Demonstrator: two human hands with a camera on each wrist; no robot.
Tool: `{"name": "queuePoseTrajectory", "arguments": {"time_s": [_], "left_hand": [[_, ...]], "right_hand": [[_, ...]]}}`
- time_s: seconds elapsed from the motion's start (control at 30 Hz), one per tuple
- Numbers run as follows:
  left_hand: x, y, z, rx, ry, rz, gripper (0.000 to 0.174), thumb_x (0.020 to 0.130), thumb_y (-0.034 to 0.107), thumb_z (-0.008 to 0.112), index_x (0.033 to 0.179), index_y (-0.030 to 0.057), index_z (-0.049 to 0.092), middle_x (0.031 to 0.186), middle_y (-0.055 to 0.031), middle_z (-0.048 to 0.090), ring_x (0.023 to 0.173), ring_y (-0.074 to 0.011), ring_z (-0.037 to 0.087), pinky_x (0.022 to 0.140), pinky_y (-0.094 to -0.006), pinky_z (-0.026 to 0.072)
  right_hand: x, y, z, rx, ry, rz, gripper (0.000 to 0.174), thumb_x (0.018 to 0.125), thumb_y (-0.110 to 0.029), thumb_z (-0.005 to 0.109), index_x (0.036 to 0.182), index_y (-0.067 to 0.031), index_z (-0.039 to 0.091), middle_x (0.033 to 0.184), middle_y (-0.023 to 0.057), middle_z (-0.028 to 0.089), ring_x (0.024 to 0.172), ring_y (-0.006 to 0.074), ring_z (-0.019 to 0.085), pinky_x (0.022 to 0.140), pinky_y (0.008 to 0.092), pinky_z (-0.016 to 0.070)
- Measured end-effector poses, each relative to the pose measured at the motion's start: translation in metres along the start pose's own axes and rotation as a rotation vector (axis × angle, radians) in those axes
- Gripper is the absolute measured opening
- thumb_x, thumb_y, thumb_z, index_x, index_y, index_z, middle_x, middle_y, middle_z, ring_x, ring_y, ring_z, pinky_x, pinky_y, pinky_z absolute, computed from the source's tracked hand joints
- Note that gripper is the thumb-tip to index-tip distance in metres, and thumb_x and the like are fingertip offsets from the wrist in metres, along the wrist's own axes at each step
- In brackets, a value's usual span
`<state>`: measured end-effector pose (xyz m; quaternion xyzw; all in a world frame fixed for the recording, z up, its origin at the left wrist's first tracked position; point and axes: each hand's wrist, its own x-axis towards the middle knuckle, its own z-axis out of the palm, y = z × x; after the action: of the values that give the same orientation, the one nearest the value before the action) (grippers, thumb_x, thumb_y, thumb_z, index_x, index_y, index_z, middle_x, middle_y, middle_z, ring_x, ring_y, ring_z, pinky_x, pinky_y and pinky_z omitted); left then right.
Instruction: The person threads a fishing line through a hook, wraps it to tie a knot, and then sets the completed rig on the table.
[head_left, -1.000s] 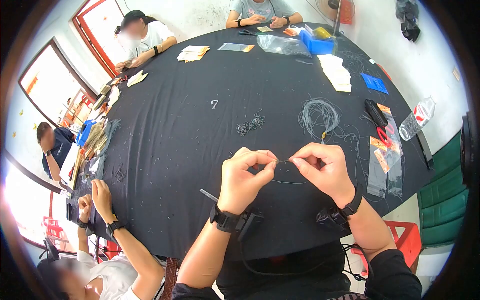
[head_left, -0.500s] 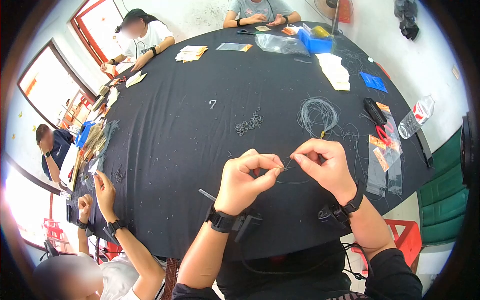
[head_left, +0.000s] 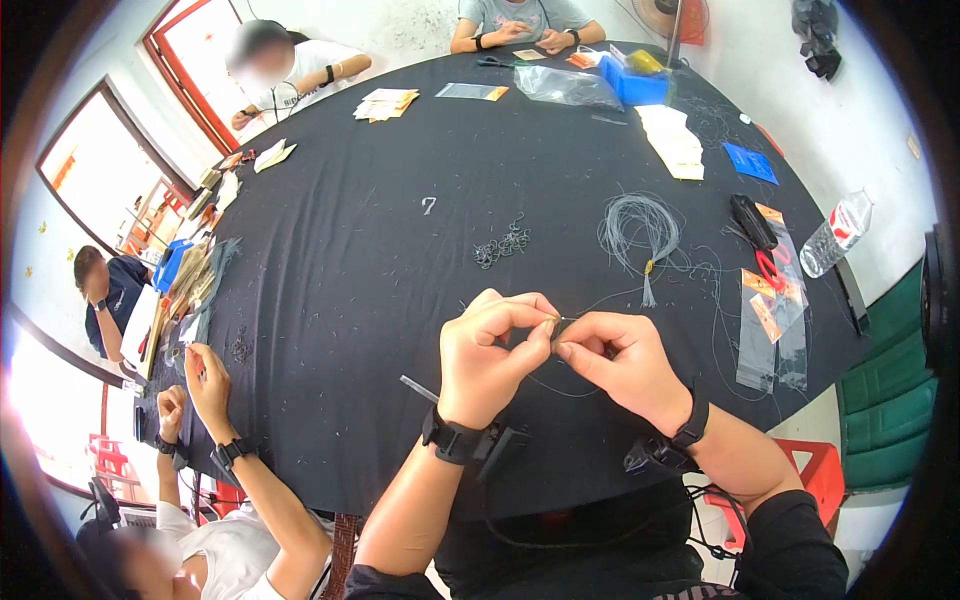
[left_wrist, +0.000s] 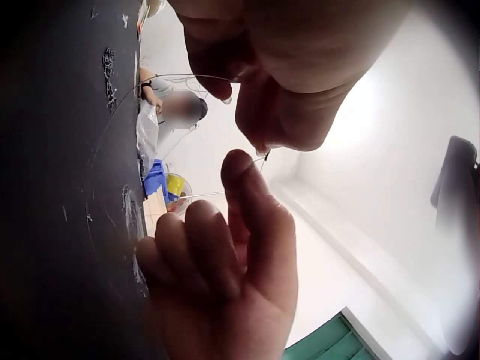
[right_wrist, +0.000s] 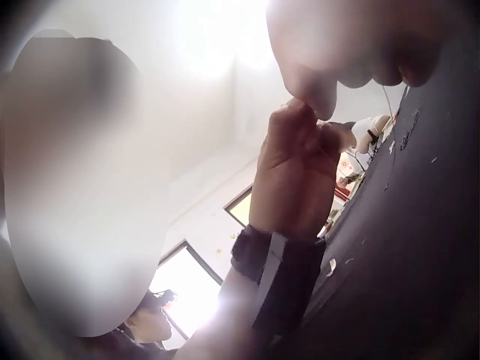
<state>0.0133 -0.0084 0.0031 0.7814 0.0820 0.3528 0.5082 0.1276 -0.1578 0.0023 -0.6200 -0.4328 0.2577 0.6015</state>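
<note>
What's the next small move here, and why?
I'd probably ease the right hand slightly away from the left hand to take up slack: both are pinching close together, and the thin line curves loosely from the left one. Exactly what sits between them is too small to tell.

Before me, a black-covered table (head_left: 330, 300) is carrying a cluster of small dark hooks (head_left: 500, 246) and, to its right, a coil of grey line (head_left: 640, 230). Clear plastic packets (head_left: 756, 350) and a bottle (head_left: 838, 235) are occupying my right side; cream cards (head_left: 670, 145) and a blue box (head_left: 637, 90) are sitting farther off.
</note>
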Motion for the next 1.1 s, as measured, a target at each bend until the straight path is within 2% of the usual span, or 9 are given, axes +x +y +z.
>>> {"name": "queuePoseTrajectory", "arguments": {"time_s": [0.07, 0.17, 0.3, 0.53, 0.77, 0.97, 1.1], "left_hand": [[0.002, 0.003, 0.0, 0.163, 0.024, 0.086, 0.008, 0.075, -0.003, 0.072, 0.081, 0.0028, 0.072, 0.088, -0.0039, 0.073, 0.075, -0.0108, 0.059, 0.068, -0.0246, 0.0474], [0.004, 0.005, 0.001, 0.238, 0.01, 0.136, 0.009, 0.072, -0.001, 0.073, 0.079, 0.0051, 0.071, 0.086, -0.0019, 0.075, 0.072, -0.0126, 0.059, 0.068, -0.0264, 0.0483], [0.004, 0.005, 0.0, 0.252, -0.058, 0.124, 0.009, 0.072, 0.0, 0.073, 0.079, 0.0055, 0.071, 0.088, -0.0024, 0.075, 0.071, -0.0137, 0.059, 0.069, -0.0282, 0.0494], [0.003, 0.006, 0.001, 0.151, -0.166, 0.097, 0.012, 0.071, -0.001, 0.072, 0.081, 0.0052, 0.072, 0.088, -0.002, 0.075, 0.071, -0.0134, 0.06, 0.07, -0.0275, 0.0499], [0.001, 0.003, 0.001, -0.002, -0.214, 0.068, 0.012, 0.073, -0.001, 0.072, 0.084, 0.0038, 0.073, 0.089, -0.0028, 0.075, 0.074, -0.0114, 0.06, 0.071, -0.0267, 0.0506], [-0.003, 0.002, 0.002, -0.155, -0.212, -0.036, 0.009, 0.078, -0.004, 0.072, 0.086, 0.0004, 0.072, 0.094, -0.0078, 0.072, 0.082, -0.0119, 0.063, 0.076, -0.0257, 0.0523], [-0.004, 0.001, 0.0, -0.195, -0.171, -0.012, 0.007, 0.081, -0.005, 0.072, 0.087, -0.0012, 0.071, 0.095, -0.0102, 0.07, 0.085, -0.0133, 0.064, 0.077, -0.0265, 0.0529]], "right_hand": [[-0.002, -0.003, 0.0, -0.091, -0.005, -0.043, 0.008, 0.088, -0.007, 0.07, 0.093, -0.0021, 0.072, 0.061, -0.0046, 0.053, 0.055, 0.0014, 0.041, 0.05, 0.0222, 0.0328], [-0.001, -0.003, -0.001, -0.134, 0.033, -0.135, 0.008, 0.086, -0.006, 0.071, 0.093, -0.0016, 0.072, 0.062, -0.001, 0.057, 0.054, 0.0027, 0.045, 0.05, 0.0226, 0.0356], [0.003, -0.01, -0.01, -0.174, 0.049, -0.2, 0.006, 0.085, -0.003, 0.071, 0.09, -0.0014, 0.073, 0.063, 0.002, 0.06, 0.052, 0.0043, 0.047, 0.049, 0.0224, 0.0362], [0.011, -0.011, -0.025, -0.214, 0.093, -0.26, 0.006, 0.084, -0.001, 0.073, 0.089, -0.002, 0.074, 0.069, 0.0024, 0.066, 0.055, 0.0033, 0.05, 0.051, 0.0213, 0.0376], [0.011, -0.011, -0.026, -0.151, 0.14, -0.158, 0.006, 0.083, -0.003, 0.076, 0.09, -0.0023, 0.075, 0.075, 0.0005, 0.07, 0.061, 0.0014, 0.054, 0.054, 0.0188, 0.0402], [0.01, -0.003, -0.024, 0.019, 0.145, -0.075, 0.006, 0.085, -0.005, 0.076, 0.087, -0.0011, 0.072, 0.071, -0.001, 0.068, 0.061, 0.0003, 0.053, 0.055, 0.0176, 0.039], [0.01, -0.004, -0.024, 0.063, 0.139, 0.0, 0.007, 0.087, -0.006, 0.075, 0.086, -0.0013, 0.071, 0.068, -0.0039, 0.063, 0.06, -0.001, 0.05, 0.053, 0.0171, 0.0364]]}}
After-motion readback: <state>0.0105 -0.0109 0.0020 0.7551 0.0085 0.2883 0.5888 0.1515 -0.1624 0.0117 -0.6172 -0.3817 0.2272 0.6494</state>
